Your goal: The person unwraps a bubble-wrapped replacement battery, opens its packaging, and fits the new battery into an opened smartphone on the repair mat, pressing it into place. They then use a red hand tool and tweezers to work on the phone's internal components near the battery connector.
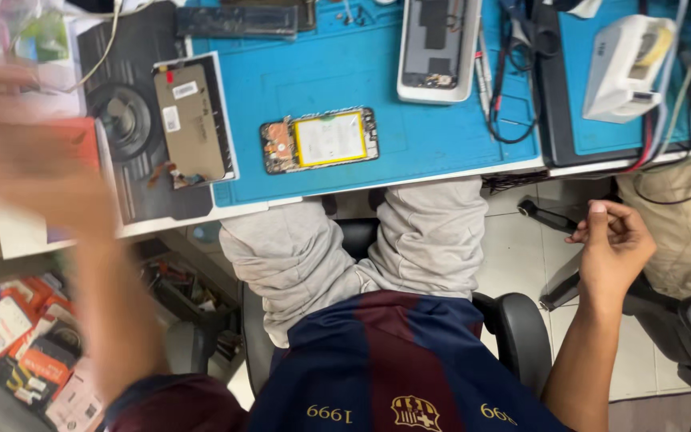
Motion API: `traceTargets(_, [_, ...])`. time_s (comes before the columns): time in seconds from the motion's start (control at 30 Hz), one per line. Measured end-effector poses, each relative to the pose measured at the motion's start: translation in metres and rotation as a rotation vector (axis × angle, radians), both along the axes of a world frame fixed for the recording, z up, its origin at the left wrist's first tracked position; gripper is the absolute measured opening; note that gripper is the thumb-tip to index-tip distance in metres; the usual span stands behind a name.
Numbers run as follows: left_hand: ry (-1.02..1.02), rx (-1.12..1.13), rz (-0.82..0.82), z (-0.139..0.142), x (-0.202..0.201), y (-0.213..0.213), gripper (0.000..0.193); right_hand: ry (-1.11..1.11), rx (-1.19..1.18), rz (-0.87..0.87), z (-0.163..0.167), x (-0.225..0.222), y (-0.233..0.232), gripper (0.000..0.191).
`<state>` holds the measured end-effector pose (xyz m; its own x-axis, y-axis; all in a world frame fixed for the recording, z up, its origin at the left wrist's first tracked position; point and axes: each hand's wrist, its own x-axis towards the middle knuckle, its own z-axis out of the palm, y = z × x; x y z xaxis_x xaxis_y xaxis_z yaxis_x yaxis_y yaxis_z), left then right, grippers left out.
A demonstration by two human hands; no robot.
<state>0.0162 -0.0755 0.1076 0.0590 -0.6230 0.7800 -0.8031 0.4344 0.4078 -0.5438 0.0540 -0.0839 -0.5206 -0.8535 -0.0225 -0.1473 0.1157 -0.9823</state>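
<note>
My left hand (21, 148) is raised at the far left, blurred by motion, over the left end of the desk and in front of an orange box (81, 140); whether it holds anything cannot be made out. My right hand (613, 240) hangs below the desk edge at the right, fingers curled loosely, holding nothing. On the blue work mat (409, 136) lies an opened phone body (320, 140) with a yellow-edged battery. A detached phone screen panel (193, 120) rests face down at the mat's left edge.
A white phone back shell (437, 48) lies at the top of the mat, with tweezers and black cables (505, 88) beside it. A white device (625, 68) sits at right. Packaged goods (25, 352) fill a shelf at lower left. Another person's beige-clad leg (689, 232) is at right.
</note>
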Motion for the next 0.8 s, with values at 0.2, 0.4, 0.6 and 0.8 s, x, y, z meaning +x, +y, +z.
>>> traceTargets(0.2, [-0.127,0.690,-0.396,-0.089,-0.048,0.017,0.111,0.061,-0.088,0.113,0.025,0.072,-0.010,0.010])
traceTargets(0.4, [-0.299,0.880,-0.350,-0.087,-0.046,-0.004,0.135,0.595,-0.316,0.621,0.085,0.170,-0.065,0.011])
traceTargets(0.6, [-0.361,0.901,-0.365,-0.085,-0.043,-0.023,0.139,0.561,-0.424,0.985,0.114,0.236,-0.146,0.033])
traceTargets(0.8, [-0.143,0.880,-0.454,-0.062,-0.035,-0.024,0.135,0.495,-0.264,1.203,0.110,0.251,-0.193,0.048])
